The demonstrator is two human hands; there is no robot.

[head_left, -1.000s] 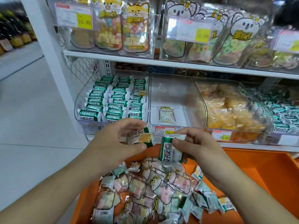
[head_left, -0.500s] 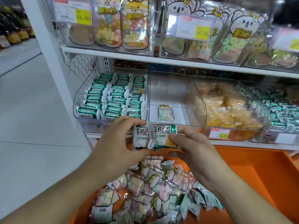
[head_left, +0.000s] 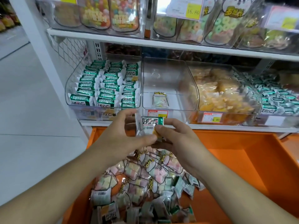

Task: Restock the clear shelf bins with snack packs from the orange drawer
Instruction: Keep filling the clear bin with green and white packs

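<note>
Both hands hold green-and-white snack packs (head_left: 149, 125) in front of the shelf edge, stacked together. My left hand (head_left: 123, 136) pinches them from the left, and my right hand (head_left: 176, 138) pinches them from the right. Just above stands the left clear bin (head_left: 103, 88), filled with rows of the same green packs. The middle clear bin (head_left: 166, 84) holds one marshmallow pack (head_left: 159, 100). Below my hands the orange drawer (head_left: 234, 159) is open, with a heap of marshmallow packs (head_left: 145, 175) and green packs on its left side.
A bin of yellow snacks (head_left: 223, 94) and a bin of green-and-white candies (head_left: 278, 97) stand to the right. The upper shelf (head_left: 161, 44) carries bins of candy bags with price tags. Grey floor lies to the left.
The two packs, held apart a second ago, have been brought together into one stack between my hands. The hands have risen slightly toward the left bin's front.
</note>
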